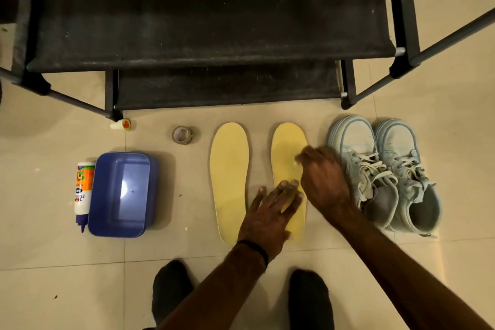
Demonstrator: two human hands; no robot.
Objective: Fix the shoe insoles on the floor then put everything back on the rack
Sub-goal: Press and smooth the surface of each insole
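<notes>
Yellow insoles lie side by side on the tiled floor (442,147), before the black rack (209,35). The right insole (288,147) is pressed by the left hand (270,211), fingers straight and spread; the right hand (325,182) is blurred above it, fingers curled, whether clamped on anything cannot be told. The left insole (229,179) lies untouched; pale blue shoes (385,171) stand just beside the right one.
</notes>
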